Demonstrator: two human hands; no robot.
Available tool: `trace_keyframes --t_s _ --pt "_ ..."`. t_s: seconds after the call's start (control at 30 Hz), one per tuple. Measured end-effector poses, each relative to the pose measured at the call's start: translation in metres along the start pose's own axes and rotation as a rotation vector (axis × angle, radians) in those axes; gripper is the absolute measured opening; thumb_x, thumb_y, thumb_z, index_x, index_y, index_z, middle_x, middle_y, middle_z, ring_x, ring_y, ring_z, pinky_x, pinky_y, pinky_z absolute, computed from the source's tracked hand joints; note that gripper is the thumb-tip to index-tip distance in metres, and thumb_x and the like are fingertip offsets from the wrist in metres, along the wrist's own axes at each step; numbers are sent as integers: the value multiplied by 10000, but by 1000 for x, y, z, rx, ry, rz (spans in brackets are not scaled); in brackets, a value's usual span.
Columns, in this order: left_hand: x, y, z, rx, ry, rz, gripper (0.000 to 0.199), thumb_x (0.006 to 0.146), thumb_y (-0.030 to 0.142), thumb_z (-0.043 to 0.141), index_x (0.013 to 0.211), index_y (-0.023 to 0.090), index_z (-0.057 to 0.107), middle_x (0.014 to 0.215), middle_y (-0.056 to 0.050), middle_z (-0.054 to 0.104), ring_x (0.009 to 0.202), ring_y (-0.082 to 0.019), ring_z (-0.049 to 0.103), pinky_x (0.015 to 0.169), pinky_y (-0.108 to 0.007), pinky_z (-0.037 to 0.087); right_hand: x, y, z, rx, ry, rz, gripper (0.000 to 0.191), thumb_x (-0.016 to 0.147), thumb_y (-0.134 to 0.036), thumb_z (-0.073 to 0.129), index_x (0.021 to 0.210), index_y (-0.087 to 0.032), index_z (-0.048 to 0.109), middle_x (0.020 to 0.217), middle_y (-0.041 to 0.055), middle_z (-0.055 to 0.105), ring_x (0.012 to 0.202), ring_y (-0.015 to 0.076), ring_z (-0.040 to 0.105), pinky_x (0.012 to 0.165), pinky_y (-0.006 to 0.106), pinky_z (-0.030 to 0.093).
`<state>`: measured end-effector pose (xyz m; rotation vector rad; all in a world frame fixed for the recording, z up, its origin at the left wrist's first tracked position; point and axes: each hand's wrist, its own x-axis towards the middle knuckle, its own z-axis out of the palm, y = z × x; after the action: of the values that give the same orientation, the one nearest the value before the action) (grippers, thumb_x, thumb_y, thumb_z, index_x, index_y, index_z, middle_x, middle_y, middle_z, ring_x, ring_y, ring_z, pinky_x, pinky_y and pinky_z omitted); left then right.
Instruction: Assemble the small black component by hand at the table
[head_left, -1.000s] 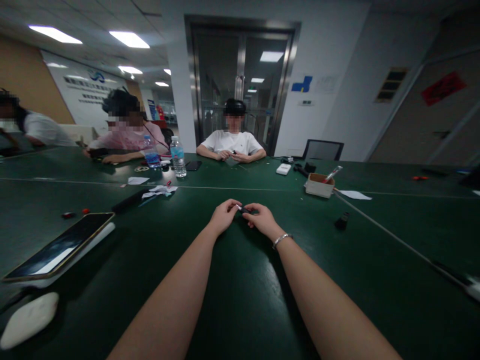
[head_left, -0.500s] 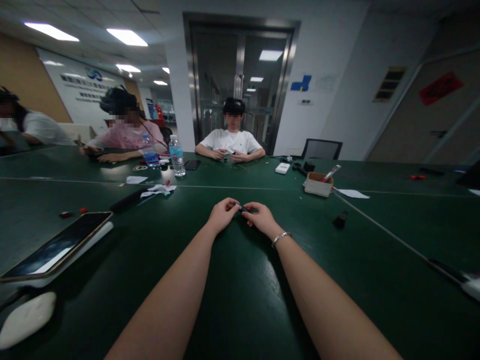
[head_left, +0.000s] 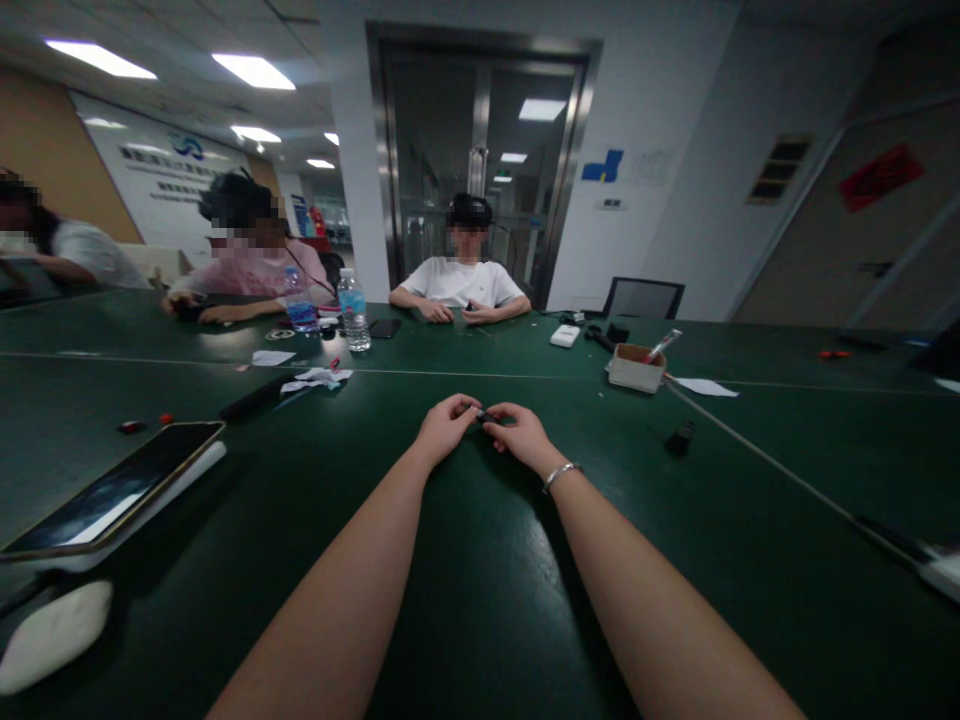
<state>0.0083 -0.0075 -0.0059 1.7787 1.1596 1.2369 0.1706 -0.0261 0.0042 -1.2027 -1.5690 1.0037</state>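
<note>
Over the middle of the green table [head_left: 480,560], my left hand [head_left: 445,430] and my right hand [head_left: 525,435] meet at the fingertips. Between them is a small dark, narrow object [head_left: 484,415] with a lighter, silvery part toward the left. Thumb and fingers of my left hand pinch its left end. My right hand, with a silver bracelet at the wrist, pinches the right end. The object is too small to name, and the fingers cover much of it.
At left lie a phone [head_left: 120,490] on a white stand, a pale rounded object [head_left: 56,635] and crumpled paper [head_left: 319,378]. Bottles [head_left: 354,312] stand farther back. On the right are a small box [head_left: 636,368] and a black object [head_left: 680,438]. Several people sit around the table.
My hands and the small object stay in nearly the same place. Across the table, the seated person's hands have shifted slightly, one now resting lower on the tabletop.
</note>
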Motion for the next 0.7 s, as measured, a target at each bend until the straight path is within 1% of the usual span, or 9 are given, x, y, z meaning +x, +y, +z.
trace_keyframes --t_s 0.1,0.17,0.3,0.33,0.4,0.47,0.57,0.63,0.7 --pt "1 -2 1 -20 -5 -2 221 778 312 577 932 175 660 795 -37 669 749 -145 611 707 -263 461 0 -1 1 -2 6 1 161 745 -97 637 899 -131 606 678 -30 596 384 25 503 358 131 418" --pt "2 -3 2 -35 -3 -15 219 794 322 561 918 168 653 796 -44 671 744 -142 612 692 -256 462 0 -1 1 -6 -1 4 173 737 -91 642 902 -128 610 707 -17 618 385 24 501 363 135 424" --pt "3 -2 0 -54 81 -96 227 839 347 496 898 165 618 797 -42 662 622 -106 569 553 -210 427 2 2 0 -17 -36 4 211 714 -79 659 914 -136 620 829 23 666 391 19 505 364 141 421" --pt "3 -1 0 -65 112 -112 230 854 352 472 901 169 602 819 -39 661 584 -91 548 523 -198 412 3 3 -1 -27 -44 10 218 711 -79 662 917 -139 624 835 25 670 389 20 503 360 142 414" --pt "3 4 -1 -98 141 -123 236 884 367 420 908 178 560 878 -36 662 519 -63 509 480 -182 389 4 5 -2 -84 -39 33 222 703 -103 681 915 -145 634 763 12 665 378 27 489 344 140 386" --pt "2 10 1 -156 102 -133 233 908 374 374 911 187 513 930 -37 663 482 -45 496 457 -172 381 5 7 -2 -174 4 33 225 674 -147 723 887 -152 651 674 -9 636 392 36 487 344 133 366" --pt "0 17 10 -237 -26 -172 214 920 383 366 917 195 466 948 -44 658 490 -46 547 452 -163 399 5 8 1 -273 69 7 218 620 -190 771 807 -154 665 689 -2 631 448 51 513 366 135 379" --pt "0 19 15 -230 -78 -174 210 915 389 395 912 192 465 919 -45 650 517 -56 586 467 -160 424 6 4 1 -265 21 47 228 622 -169 762 827 -145 666 720 15 644 440 55 516 363 146 386" --pt "1 19 14 -183 -95 -175 217 906 399 424 904 188 473 900 -47 647 531 -65 605 476 -161 446 6 -4 -5 -216 -67 116 298 635 -124 736 923 -142 657 788 39 663 408 53 509 353 162 388"
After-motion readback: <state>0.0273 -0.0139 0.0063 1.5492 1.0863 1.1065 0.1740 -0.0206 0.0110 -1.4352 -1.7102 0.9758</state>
